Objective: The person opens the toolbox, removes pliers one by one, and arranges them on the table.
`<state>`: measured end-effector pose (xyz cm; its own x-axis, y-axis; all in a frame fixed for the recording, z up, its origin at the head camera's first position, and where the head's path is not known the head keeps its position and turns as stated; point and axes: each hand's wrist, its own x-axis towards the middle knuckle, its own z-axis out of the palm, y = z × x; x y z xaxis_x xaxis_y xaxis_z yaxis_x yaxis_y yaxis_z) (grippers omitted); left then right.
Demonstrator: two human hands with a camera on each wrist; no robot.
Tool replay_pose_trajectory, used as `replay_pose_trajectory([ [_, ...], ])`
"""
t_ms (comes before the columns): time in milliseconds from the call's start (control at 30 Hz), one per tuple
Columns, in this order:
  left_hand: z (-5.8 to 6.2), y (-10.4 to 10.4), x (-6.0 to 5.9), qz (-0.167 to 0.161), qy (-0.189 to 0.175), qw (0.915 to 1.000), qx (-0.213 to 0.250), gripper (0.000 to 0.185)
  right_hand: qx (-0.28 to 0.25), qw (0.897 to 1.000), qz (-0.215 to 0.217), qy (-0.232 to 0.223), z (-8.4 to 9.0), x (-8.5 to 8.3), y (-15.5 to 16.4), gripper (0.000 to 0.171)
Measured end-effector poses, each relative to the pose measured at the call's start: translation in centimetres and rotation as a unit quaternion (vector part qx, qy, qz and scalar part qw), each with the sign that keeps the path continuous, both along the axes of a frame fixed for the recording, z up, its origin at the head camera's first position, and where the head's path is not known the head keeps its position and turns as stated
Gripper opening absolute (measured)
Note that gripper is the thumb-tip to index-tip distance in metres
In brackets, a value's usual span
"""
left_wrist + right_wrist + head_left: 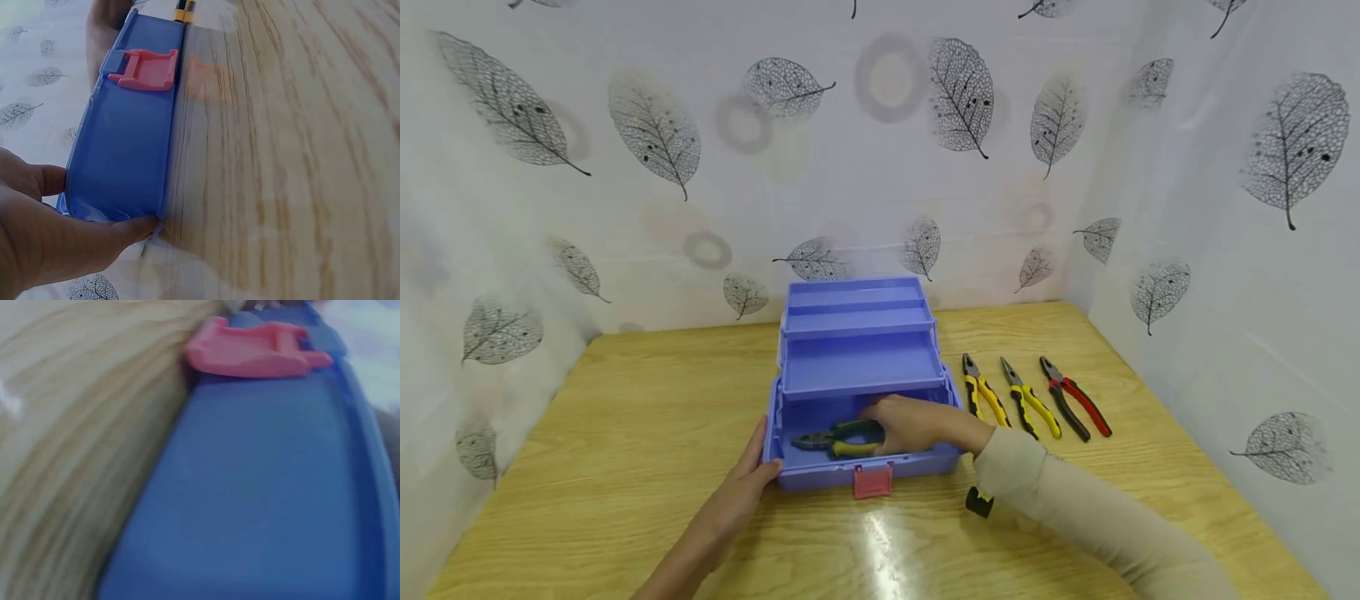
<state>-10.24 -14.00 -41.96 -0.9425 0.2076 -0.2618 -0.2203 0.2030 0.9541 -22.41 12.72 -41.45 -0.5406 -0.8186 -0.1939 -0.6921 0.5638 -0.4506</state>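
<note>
Inside toolbox (pixel 820 473), right hand (pixel 910 425) curls round green pliers (pixel 838 438); left hand (pixel 748 475) flat against wall.

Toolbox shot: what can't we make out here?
- Head view: the right hand covers the handle ends of the green pliers in the toolbox, so the grip is unclear.
- Head view: the sleeve hides most of a black and yellow thing on the table.
- Right wrist view: blurred; only the box wall and pink latch show.
- Left wrist view: left hand cut off by the edge.
</note>
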Motion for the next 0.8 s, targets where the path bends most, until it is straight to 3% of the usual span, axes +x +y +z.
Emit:
replay_pose_trajectory([
  [133, 0.0, 0.0, 0.0, 0.0, 0.001, 1.0, 0.0, 0.071, 0.024, 0.997, -0.011, -0.075, 0.7, 0.0, 0.5, 0.052],
  [333, 0.1, -0.1, 0.1, -0.002, 0.01, 0.9999, 0.004, 0.071, 0.06, 0.994, -0.008, -0.094, 1.1, 0.5, 0.4, 0.057],
  [567, 0.0, -0.1, 0.1, 0.0, 0.003, 1.0, 0.003, 0.071, 0.032, 0.99, -0.012, -0.139, 1.4, 0.3, 1.1, 0.058],
  [667, 0.0, -0.2, 0.1, -0.001, 0.004, 1.0, 0.0, 0.071, -0.006, 0.983, -0.009, -0.185, 2.1, 0.2, 1.9, 0.058],
  [800, 0.0, -0.2, 0.1, -0.001, 0.004, 1.0, -0.004, 0.071, -0.06, 0.959, 0.011, -0.277, 3.7, 0.0, 3.1, 0.057],
])
